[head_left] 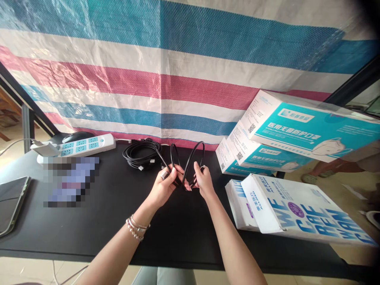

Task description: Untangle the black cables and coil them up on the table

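Beside "WE CARE" boxes (297,209), both hands (164,186) loop black cable (190,162)

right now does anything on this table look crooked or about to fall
Yes: the stack of teal boxes at the right edge sits askew, each one tilted, and the white boxes in front jut past the black table. Both hands, left hand and right hand, hold a looped black cable.

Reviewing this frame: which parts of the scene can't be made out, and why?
Head view only:
- Item beside the power strip: pixelated patch hides it.
- Black cable: where it passes between left hand and right hand, fingers cover it.
- Tablet: cut off by the left edge.
- Box print: small text is unreadable.
- Mouse: partly hidden behind the power strip.
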`<action>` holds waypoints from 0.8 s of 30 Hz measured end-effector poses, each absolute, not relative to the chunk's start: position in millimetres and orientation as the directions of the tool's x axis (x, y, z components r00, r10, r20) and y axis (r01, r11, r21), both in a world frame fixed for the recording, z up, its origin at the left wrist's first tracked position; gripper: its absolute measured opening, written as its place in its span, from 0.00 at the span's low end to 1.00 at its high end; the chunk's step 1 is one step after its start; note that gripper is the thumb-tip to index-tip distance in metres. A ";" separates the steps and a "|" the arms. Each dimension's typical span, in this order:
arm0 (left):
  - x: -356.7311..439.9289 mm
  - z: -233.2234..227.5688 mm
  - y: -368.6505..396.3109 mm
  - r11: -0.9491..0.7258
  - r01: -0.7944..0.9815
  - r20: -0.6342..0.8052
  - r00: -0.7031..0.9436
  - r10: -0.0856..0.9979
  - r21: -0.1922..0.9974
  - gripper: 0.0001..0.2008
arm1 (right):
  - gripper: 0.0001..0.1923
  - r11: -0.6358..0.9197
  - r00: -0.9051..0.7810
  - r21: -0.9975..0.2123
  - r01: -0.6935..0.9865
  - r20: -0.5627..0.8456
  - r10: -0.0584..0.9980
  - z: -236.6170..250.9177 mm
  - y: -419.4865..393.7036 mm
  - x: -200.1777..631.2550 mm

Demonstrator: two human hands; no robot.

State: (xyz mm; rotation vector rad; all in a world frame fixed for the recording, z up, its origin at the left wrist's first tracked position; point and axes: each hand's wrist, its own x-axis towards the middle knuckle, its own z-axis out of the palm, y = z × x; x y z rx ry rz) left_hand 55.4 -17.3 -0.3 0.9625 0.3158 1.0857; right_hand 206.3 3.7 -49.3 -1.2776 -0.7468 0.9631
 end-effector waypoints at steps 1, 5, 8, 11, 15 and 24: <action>54.9 0.2 -16.5 0.127 -0.613 0.217 0.456 0.863 0.780 0.10 | 0.19 0.007 0.467 -0.990 -0.138 -0.059 0.882 -48.6 3.9 207.9; 55.1 1.3 -15.5 0.161 -0.654 0.167 0.410 0.897 0.739 0.14 | 0.21 -0.076 0.566 -0.997 0.011 -0.056 0.823 -43.0 1.9 211.6; 55.1 2.4 -15.5 0.173 -0.674 0.152 0.394 0.907 0.718 0.17 | 0.20 -0.091 0.567 -0.993 0.072 -0.034 0.823 -38.2 -0.4 209.1; 52.3 3.8 -14.7 0.187 -0.674 0.131 0.391 0.911 0.714 0.20 | 0.19 -0.060 0.493 -0.998 -0.036 -0.070 0.867 -33.5 -2.9 201.2; 46.3 4.2 -13.1 0.250 -0.674 0.079 0.417 0.905 0.695 0.21 | 0.20 -0.108 0.269 -0.941 -0.321 -0.200 0.942 -25.0 -7.4 189.3; 44.0 8.3 -8.4 0.337 -0.710 0.020 0.443 0.896 0.618 0.18 | 0.16 0.102 0.359 -0.902 -0.420 -0.062 0.931 -17.3 -10.7 187.7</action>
